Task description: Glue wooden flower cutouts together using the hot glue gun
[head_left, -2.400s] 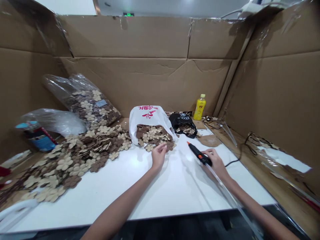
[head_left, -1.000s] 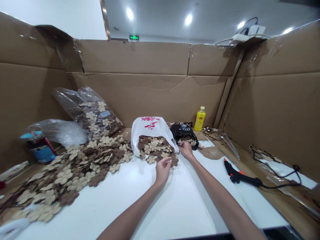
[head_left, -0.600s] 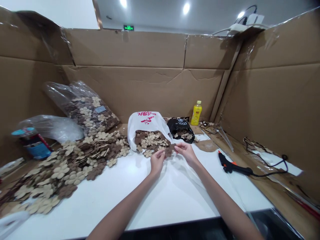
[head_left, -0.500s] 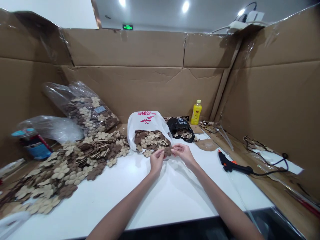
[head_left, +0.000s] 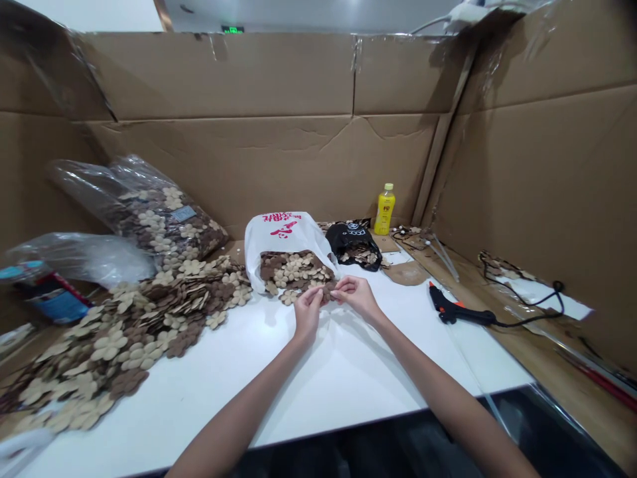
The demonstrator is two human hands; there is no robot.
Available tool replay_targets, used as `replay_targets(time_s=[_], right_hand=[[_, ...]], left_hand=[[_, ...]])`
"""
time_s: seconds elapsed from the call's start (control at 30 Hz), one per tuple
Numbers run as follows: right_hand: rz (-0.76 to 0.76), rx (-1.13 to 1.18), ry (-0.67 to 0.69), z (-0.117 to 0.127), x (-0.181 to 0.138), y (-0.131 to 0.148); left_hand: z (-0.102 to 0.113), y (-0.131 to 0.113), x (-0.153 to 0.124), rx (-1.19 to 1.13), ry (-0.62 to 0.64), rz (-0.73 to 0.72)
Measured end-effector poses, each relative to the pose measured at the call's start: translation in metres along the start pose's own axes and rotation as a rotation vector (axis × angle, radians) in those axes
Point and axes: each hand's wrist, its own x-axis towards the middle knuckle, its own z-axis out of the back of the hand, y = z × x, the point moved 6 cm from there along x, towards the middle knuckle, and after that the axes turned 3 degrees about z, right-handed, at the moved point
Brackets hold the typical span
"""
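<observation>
Where their fingertips meet, the left hand (head_left: 307, 312) and right hand (head_left: 354, 297) both pinch a small dark-brown flower-shaped wooden cutout (head_left: 328, 293), low over the white tabletop (head_left: 348, 378). Just beyond the fingers sits a white plastic bag with red print (head_left: 281, 229), its mouth full of similar cutouts. A black-and-orange glue gun (head_left: 450, 312) lies well to the right of the right hand, untouched.

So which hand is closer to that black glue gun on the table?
Right. The right hand lies left of the glue gun, not touching it; the left hand is farther left again.
</observation>
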Motion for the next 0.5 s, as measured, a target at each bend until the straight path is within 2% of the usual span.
replay_targets(time_s=[0.23, 0.5], right_hand=[[0.005, -0.003, -0.011, -0.001, -0.004, 0.008], [-0.017, 0.046, -0.077, 0.001, -0.005, -0.004]], left_hand=[[-0.004, -0.003, -0.003, 0.028, 0.032, 0.017], [-0.001, 0.000, 0.001, 0.046, -0.001, 0.003]])
